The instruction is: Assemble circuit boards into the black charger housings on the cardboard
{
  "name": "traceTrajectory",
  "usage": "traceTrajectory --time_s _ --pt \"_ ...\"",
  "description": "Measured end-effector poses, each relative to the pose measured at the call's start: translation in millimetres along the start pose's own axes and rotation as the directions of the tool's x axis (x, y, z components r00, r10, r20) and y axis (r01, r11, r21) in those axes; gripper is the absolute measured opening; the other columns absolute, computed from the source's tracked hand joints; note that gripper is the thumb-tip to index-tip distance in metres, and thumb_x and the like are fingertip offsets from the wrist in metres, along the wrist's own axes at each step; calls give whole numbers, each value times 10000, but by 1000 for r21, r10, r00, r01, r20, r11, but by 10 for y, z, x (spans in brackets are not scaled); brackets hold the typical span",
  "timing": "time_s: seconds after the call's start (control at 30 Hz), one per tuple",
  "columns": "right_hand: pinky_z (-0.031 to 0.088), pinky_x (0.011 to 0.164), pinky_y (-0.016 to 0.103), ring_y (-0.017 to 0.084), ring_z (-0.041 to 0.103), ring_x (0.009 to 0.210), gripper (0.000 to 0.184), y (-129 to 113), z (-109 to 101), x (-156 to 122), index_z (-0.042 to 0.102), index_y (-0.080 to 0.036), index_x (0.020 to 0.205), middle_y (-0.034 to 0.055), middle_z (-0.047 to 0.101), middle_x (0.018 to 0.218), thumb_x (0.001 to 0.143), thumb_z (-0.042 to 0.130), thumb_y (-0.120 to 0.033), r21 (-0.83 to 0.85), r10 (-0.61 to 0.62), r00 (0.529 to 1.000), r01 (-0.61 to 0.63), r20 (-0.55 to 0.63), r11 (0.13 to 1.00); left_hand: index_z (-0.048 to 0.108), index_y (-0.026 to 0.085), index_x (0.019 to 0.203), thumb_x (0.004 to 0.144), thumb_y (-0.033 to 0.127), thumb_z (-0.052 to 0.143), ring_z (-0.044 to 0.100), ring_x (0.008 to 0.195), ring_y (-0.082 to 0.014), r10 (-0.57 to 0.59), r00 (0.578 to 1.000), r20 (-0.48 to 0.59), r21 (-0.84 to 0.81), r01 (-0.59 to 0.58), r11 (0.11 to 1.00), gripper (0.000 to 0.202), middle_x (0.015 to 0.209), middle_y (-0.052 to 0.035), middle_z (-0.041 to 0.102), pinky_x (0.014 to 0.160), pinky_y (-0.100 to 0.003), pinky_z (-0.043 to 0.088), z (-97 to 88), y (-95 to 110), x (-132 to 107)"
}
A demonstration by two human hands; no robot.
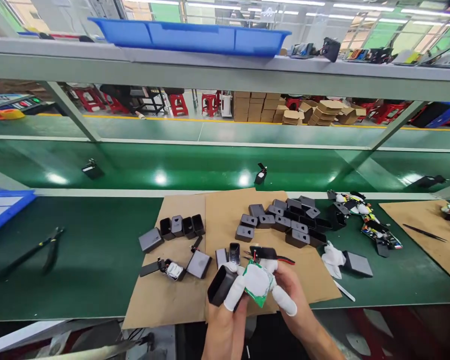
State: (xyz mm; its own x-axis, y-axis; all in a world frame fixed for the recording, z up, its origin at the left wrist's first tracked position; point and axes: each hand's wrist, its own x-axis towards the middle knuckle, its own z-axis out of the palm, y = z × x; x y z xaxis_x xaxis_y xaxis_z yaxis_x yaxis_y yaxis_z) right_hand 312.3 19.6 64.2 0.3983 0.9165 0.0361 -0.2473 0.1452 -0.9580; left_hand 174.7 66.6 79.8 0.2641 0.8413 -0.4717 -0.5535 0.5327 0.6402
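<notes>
Both hands wear white finger cots and meet above the cardboard near the bench's front edge. My left hand (230,302) is closed around a hollow black plastic case (219,286), tilted with its opening facing up and left. Between the hands is a white-faced block with green edges (258,280), wires rising from its top. My right hand (287,285) grips this block from the right, and left fingertips touch its left side. A black flat piece (263,252) shows just behind the block; whether it is attached, I cannot tell. Red-and-black handles (285,260) stick out beside it.
Several black cases (281,220) stand grouped on the cardboard (187,305); more sit at its left. An opened unit (174,270) lies left of my hands. Pliers (50,250) rest far left, wired assemblies (375,225) and tweezers (423,232) right. A shelf holds a blue tray (195,37).
</notes>
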Motion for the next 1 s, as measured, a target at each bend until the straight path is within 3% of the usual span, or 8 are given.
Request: traceTrajectory --time_s 0.1,0.23,0.33,0.43,0.53,0.67,0.87,1.0 --pt "625 919 468 350 751 1058 741 10 55 17 776 -285 1217 118 801 1098 672 899 -771 67 100 995 -101 26 993 812 279 1216 789 337 949 763 1230 -314 -78 995 58 -42 81 996 452 1187 -68 835 1030 -411 650 -84 -17 46" --pt "612 967 519 386 751 1131 796 0 129 38 780 -290 1166 122 810 1129 548 951 -763 199 205 977 -212 54 957 808 266 1219 749 354 980 743 1273 -338 -96 988 124 -17 99 995 508 1214 -85 829 1094 -452 621 -62 -59 79" --pt "616 966 508 386 744 1127 787 -39 81 44 785 -288 1123 114 806 1114 492 1007 -703 206 187 982 -188 20 960 792 251 1212 802 399 943 738 1269 -335 -5 994 112 27 2 1000 461 1256 -95 809 1062 -428 625 3 -85 45" --pt "612 981 478 358 736 1095 755 -120 -44 61 782 -279 1063 84 800 1074 434 1085 -564 92 106 992 -99 -74 991 781 223 1150 842 442 910 759 1185 -302 115 982 150 158 -139 978 400 1205 -98 812 1001 -352 620 -11 -120 16" --pt "595 989 425 291 718 1014 602 -226 -164 76 778 -260 1011 46 781 1016 527 1092 -429 -110 24 992 -37 -120 993 739 246 1245 855 429 900 776 1109 -273 165 962 218 248 -218 944 461 1182 -88 815 980 -331 616 -104 -207 0" --pt "601 873 361 227 682 874 490 -272 -268 62 777 -228 1029 24 753 944 640 1050 -350 -272 53 992 -83 -117 959 687 274 1358 820 398 925 776 1150 -283 162 956 246 257 -225 940 601 1271 -102 797 1044 -359 605 -179 -362 -65" --pt "633 900 407 260 725 960 606 -211 -459 -72 761 -263 1155 58 777 1060 629 1058 -300 -113 36 981 -58 -190 992 596 247 1522 934 483 777 659 1359 -379 207 911 357 375 -343 861 659 1503 -175 660 1144 -451 551 -131 -233 -293" --pt "646 924 508 328 755 1008 682 -340 -557 -222 784 -330 1214 94 794 1126 609 1072 -459 1 0 988 0 -152 1000 585 251 1529 924 405 775 671 1302 -403 201 863 464 447 -423 788 653 1501 -189 622 1150 -524 542 -61 -3 -429"
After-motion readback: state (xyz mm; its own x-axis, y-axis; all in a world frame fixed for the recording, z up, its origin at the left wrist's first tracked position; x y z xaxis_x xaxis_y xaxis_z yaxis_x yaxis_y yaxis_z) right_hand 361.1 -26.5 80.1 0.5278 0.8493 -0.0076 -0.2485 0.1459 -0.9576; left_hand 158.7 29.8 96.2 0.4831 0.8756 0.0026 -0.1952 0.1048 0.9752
